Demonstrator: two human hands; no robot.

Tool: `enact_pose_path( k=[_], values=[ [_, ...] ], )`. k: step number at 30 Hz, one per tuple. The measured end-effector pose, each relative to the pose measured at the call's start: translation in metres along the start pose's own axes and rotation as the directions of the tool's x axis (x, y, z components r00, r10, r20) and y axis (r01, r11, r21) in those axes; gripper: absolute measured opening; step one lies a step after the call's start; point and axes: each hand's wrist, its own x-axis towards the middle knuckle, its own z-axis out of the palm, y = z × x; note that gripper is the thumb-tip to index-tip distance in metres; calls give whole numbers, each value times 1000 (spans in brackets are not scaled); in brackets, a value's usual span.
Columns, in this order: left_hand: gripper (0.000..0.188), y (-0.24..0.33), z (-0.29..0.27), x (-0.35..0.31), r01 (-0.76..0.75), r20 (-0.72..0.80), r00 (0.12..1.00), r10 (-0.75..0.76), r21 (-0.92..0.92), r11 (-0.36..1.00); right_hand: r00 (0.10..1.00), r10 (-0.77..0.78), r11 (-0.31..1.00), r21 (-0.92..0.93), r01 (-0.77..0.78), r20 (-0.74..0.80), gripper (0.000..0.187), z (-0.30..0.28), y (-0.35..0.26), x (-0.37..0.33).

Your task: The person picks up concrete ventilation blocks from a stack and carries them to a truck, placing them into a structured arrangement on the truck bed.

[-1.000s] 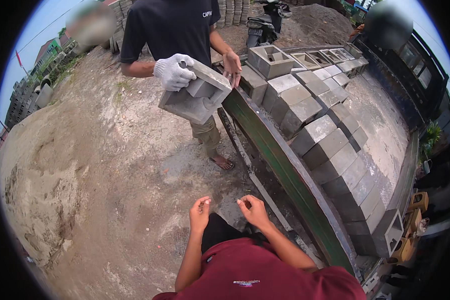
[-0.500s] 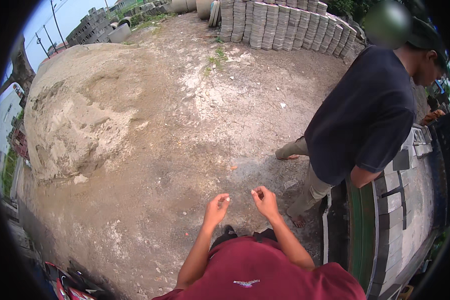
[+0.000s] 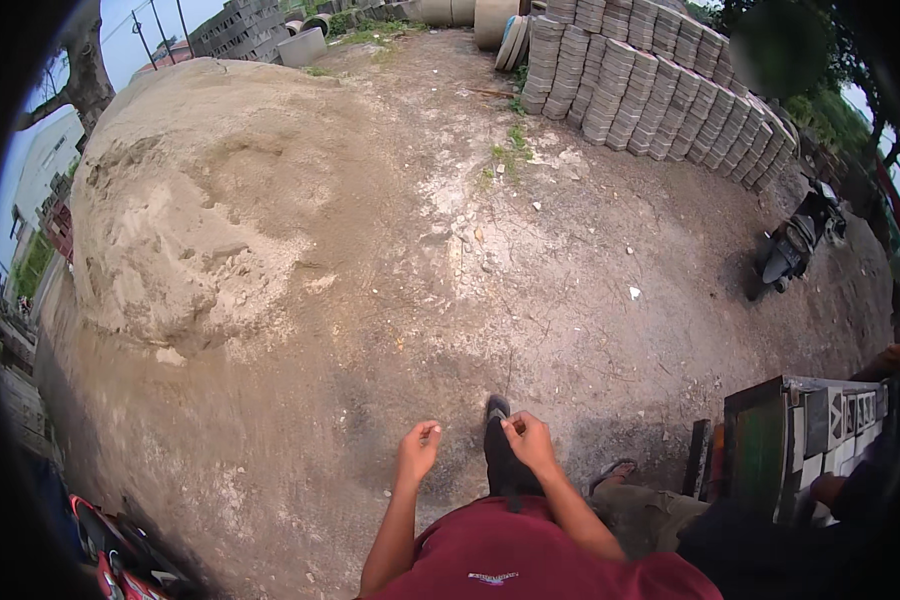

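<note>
My left hand [image 3: 417,450] is held out over the dirt ground [image 3: 370,370], its fingers curled toward the thumb. A small pale spot shows at its fingertips; whether it is a nail or a held thing I cannot tell. Level with it, a little to the right, my right hand [image 3: 530,443] has thumb and forefinger drawn together in a pinch. Anything between them is too small to make out. The two hands are apart and touch nothing around them. Below my right hand, my dark-trousered leg and shoe [image 3: 497,408] reach forward.
A large sand pile [image 3: 190,200] rises at the left. Grey pavers [image 3: 650,90] stand stacked at the far right, with a dark motorbike [image 3: 795,240] nearer. Close right are a co-worker's leg [image 3: 645,508] and concrete blocks [image 3: 820,425]. A red motorbike [image 3: 110,550] stands lower left.
The view has turned left and forward along the ground. The co-worker has dropped from upper right to the lower right edge. My foot has come forward; both hands stay raised and curled.
</note>
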Motion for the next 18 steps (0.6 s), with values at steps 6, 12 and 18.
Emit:
enact_pose_path(
  k=[6, 12, 18],
  values=[
    [24, 87, 8, 183, -43, -62, 997, 41, -35, 998, 995, -93, 994, -60, 96, 43, 19, -3, -66, 212],
    [24, 136, 11, 355, -18, -131, 991, 6, -91, 996, 975, -197, 976, -76, 205, 99, 18, 11, -106, 394],
    [24, 138, 10, 531, 71, -123, 988, -94, -177, 982, 979, -140, 978, -136, 160, 150, 18, 58, -119, 562]
  ],
)
